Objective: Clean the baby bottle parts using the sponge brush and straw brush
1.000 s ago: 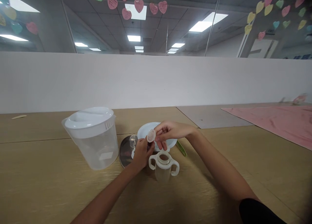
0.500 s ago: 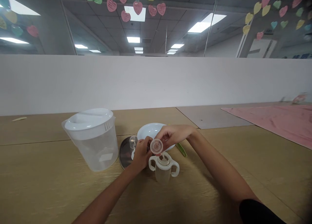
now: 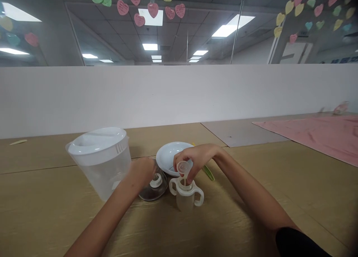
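Note:
My right hand [image 3: 197, 158] pinches a translucent round piece [image 3: 183, 167] over a two-handled baby bottle [image 3: 185, 203]. A thin stem below the piece reaches into the bottle's uncovered mouth. The bottle stands upright on the table, with a white handle on each side. My left hand [image 3: 143, 169] is over the round metal tray [image 3: 151, 195], between the pitcher and the bowl. Its fingertips are hidden, so what they touch cannot be made out. On the tray, beside that hand, lies a white ring-shaped part [image 3: 156, 181].
A large clear pitcher [image 3: 97, 156] with a white lid stands at the left. Behind the hands is a white bowl [image 3: 167, 152], with a green long-handled utensil [image 3: 208, 173] beside it. A pink cloth [image 3: 316, 134] covers the right back of the table, before a white wall [image 3: 167, 97].
My left hand has moved left from beside my right hand to the tray. My right hand has lowered the translucent piece, bringing its stem into the bottle's mouth. The view has shifted slightly.

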Motion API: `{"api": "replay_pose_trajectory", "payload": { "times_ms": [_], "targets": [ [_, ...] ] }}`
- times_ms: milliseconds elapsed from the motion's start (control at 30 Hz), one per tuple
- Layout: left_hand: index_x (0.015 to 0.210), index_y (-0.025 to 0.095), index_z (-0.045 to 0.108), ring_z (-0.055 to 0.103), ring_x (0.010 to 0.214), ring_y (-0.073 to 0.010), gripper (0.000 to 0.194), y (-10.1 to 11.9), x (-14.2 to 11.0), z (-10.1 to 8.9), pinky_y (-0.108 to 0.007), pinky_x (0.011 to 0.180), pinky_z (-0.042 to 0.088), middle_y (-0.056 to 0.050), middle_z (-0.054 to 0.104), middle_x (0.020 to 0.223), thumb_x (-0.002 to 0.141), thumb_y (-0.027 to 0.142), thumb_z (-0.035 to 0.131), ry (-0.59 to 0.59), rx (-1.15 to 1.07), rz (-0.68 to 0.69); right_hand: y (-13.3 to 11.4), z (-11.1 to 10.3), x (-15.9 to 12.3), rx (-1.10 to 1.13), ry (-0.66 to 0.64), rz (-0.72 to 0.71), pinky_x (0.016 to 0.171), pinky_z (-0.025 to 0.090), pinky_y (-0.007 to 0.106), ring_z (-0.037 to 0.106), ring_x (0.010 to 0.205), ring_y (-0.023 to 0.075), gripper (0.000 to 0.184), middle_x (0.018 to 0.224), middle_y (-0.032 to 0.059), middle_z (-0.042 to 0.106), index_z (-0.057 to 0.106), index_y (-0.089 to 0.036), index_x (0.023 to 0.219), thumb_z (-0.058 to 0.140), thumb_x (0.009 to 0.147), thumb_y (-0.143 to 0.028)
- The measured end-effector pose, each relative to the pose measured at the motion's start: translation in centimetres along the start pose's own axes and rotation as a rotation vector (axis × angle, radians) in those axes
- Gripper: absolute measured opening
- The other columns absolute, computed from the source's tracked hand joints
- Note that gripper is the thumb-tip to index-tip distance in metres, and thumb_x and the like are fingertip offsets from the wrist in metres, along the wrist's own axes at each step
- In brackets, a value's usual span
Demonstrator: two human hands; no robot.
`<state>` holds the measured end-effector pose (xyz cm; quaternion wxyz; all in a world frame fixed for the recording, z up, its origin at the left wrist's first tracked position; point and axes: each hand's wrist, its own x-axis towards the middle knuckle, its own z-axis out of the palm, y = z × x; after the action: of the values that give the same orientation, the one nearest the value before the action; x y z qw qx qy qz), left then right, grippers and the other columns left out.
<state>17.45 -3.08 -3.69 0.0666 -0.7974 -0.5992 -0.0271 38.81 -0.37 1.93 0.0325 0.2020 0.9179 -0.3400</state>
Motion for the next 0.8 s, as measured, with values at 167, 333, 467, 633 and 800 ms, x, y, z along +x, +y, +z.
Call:
{"api": "replay_pose_trajectory", "payload": {
  "times_ms": [167, 333, 467, 633, 800],
  "targets": [
    [0.084, 0.012, 0.067, 0.064, 0.085, -0.0343, 0.026, -0.1, -0.5, 1.7, -0.04, 0.067, 0.048, -0.021, 0.067, 0.092, 0.08, 0.025, 0.045, -0.206, 0.043, -0.029, 0.2, 0.2, 0.3, -0.005, -0.04, 0.063, 0.074, 0.04, 0.022, 0.054, 0.086, 0.0151, 0.03, 0.085, 0.0001, 0.06, 0.062, -0.015, 0.081, 0.072, 0.062, -0.035],
    [0.083, 0.01, 0.067, 0.065, 0.084, -0.0328, 0.027, 0.2, 0.1, 2.5, -0.038, 0.066, 0.048, -0.021, 0.067, 0.087, 0.079, 0.026, 0.046, -0.195, 0.036, -0.023, 0.2, 0.2, 0.1, 0.013, -0.039, 0.056, 0.072, 0.041, 0.022, 0.055, 0.083, 0.0145, 0.03, 0.084, -0.0001, 0.06, 0.059, -0.016, 0.083, 0.072, 0.062, -0.034],
    [0.083, 0.011, 0.066, 0.065, 0.083, -0.0304, 0.024, 0.3, 0.1, 2.4, -0.037, 0.066, 0.049, -0.02, 0.067, 0.084, 0.078, 0.02, 0.045, -0.172, 0.053, 0.001, -0.2, 0.2, 0.0, 0.049, -0.04, 0.068, 0.072, 0.043, 0.024, 0.056, 0.081, 0.0144, 0.03, 0.083, -0.0003, 0.06, 0.058, -0.015, 0.083, 0.071, 0.062, -0.032],
    [0.085, 0.012, 0.066, 0.065, 0.082, -0.0298, 0.021, 0.7, 0.2, 2.3, -0.036, 0.065, 0.05, -0.017, 0.067, 0.086, 0.075, 0.014, 0.048, -0.136, 0.067, 0.049, -0.4, 0.1, 0.1, 0.148, -0.077, 0.042, 0.075, 0.045, 0.024, 0.057, 0.085, 0.015, 0.033, 0.085, 0.001, 0.061, 0.057, -0.013, 0.085, 0.073, 0.061, -0.028],
    [0.085, 0.013, 0.066, 0.065, 0.082, -0.0305, 0.022, 0.6, 0.2, 2.2, -0.038, 0.065, 0.05, -0.016, 0.067, 0.086, 0.075, 0.012, 0.047, -0.098, 0.066, 0.086, -0.2, 0.1, 0.1, 0.161, -0.09, 0.015, 0.077, 0.046, 0.026, 0.058, 0.087, 0.0156, 0.034, 0.088, 0.0021, 0.062, 0.057, -0.013, 0.088, 0.073, 0.061, -0.027]
  ]
}}
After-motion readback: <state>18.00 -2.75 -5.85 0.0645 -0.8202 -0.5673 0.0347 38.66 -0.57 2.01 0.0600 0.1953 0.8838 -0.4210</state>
